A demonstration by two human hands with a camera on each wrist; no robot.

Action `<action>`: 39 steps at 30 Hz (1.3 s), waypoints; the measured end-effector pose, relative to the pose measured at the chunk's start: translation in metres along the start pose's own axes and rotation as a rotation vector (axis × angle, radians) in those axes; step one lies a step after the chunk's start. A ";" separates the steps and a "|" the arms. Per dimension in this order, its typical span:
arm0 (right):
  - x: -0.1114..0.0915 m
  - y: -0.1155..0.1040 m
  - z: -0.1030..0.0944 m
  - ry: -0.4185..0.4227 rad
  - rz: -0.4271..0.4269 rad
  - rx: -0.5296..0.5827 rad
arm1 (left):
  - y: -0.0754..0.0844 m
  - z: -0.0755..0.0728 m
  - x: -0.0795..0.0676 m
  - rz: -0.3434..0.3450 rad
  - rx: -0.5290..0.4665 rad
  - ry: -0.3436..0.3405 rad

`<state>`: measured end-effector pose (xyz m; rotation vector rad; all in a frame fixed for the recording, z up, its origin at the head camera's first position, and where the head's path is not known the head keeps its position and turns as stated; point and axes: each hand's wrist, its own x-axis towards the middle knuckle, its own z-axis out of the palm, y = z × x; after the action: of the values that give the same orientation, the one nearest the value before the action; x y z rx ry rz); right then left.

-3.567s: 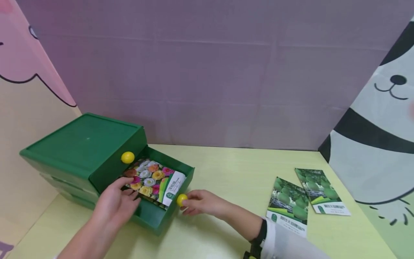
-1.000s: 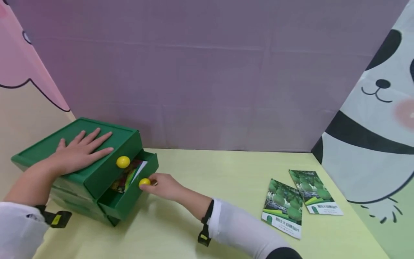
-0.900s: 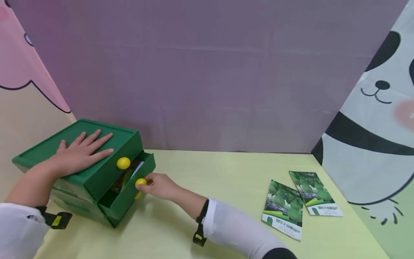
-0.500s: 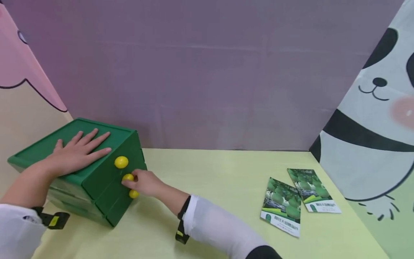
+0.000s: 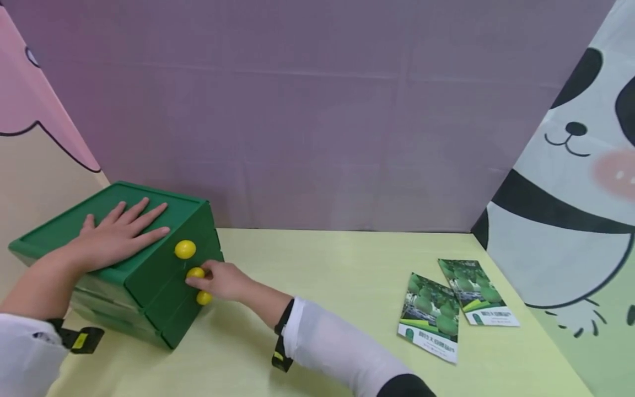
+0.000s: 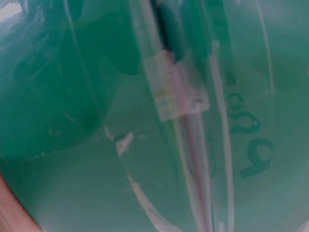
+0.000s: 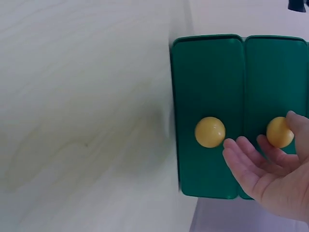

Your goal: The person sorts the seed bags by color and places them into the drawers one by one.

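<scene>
A green drawer box (image 5: 154, 207) stands at the left of the table, all its drawer fronts flush. Round yellow knobs sit one above another on its front: a top knob (image 5: 185, 249), a middle knob (image 5: 196, 272) and a bottom knob (image 5: 204, 298). My left hand (image 5: 119, 237) rests flat on the box's lid, fingers spread. With thumb and fingers, my right hand (image 5: 220, 280) pinches the middle knob. The right wrist view has that knob (image 7: 280, 132) between thumb and fingers, the bottom knob (image 7: 210, 132) beside them. Taped green side wall (image 6: 96, 106) fills the left wrist view.
Two packets with green fruit pictures lie at the right of the pale table (image 5: 322, 275): a nearer packet (image 5: 430, 314) and a farther packet (image 5: 477, 289), edges close together. A purple cloth wall (image 5: 317, 121) rises behind, with a panda-printed panel (image 5: 575, 193) on the right.
My right hand has pushed the middle drawer, with a flower-picture packet inside, leftward until it shut. My left hand moved from the drawer onto the lid. Over the last half second both hands barely moved.
</scene>
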<state>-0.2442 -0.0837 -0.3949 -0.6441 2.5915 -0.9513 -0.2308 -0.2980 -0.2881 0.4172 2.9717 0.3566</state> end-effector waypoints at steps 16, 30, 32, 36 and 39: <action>-0.004 -0.011 -0.039 -0.040 -0.064 0.222 | -0.001 0.001 0.002 -0.007 0.007 0.000; -0.004 -0.031 -0.037 -0.003 -0.039 0.364 | -0.001 0.001 0.000 -0.013 0.017 0.005; -0.005 -0.032 -0.037 0.012 -0.046 0.328 | -0.002 0.000 0.001 -0.012 0.018 0.007; -0.005 -0.032 -0.039 0.040 -0.070 0.274 | 0.000 -0.001 0.001 -0.011 0.017 0.005; -0.005 -0.031 -0.039 0.048 -0.080 0.273 | 0.001 -0.001 0.001 -0.015 0.018 0.002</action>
<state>-0.2469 -0.0811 -0.3449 -0.6601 2.4285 -1.3307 -0.2319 -0.2969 -0.2871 0.3969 2.9802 0.3298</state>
